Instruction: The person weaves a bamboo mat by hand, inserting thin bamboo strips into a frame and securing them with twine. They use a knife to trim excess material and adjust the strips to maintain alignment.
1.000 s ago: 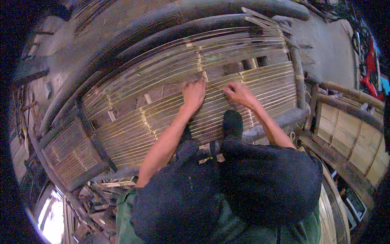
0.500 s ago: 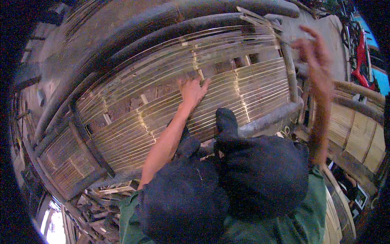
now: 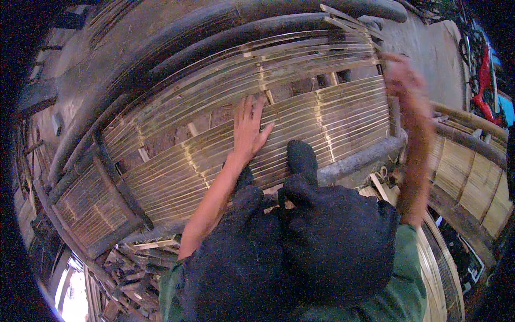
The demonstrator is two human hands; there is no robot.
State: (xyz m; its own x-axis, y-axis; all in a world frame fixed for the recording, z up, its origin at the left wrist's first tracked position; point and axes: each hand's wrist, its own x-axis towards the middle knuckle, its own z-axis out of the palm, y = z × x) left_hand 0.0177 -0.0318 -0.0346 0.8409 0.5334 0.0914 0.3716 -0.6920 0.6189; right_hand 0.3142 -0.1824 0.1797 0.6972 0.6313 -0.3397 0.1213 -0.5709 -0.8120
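Observation:
Long thin bamboo slats [image 3: 257, 167] run side by side across a bamboo bench with a frame of thick poles. My left hand [image 3: 249, 127] lies over them at the middle with its fingers stretched out and nothing in its grasp, beside a gap between the near slats and a far bundle of slats [image 3: 209, 86]. Motion blurs my right hand [image 3: 403, 78] at the right end of the bench, close to the ends of the far slats. Whether it holds anything, I cannot make out. Light cross strips [image 3: 324, 126] run across the near slats.
Thick dark poles [image 3: 236, 40] border the far side. A dark cross pole [image 3: 119, 185] spans the left part. Scrap wood [image 3: 134, 279] lies at the lower left. Another slatted bamboo piece [image 3: 464, 174] stands at the right, near a red object [image 3: 483, 88]. My knees and feet are close to the near edge.
My right hand has moved slightly down and left toward the slat ends. My left hand has turned and its fingers now stretch out, pointing away from me. The view has shifted slightly.

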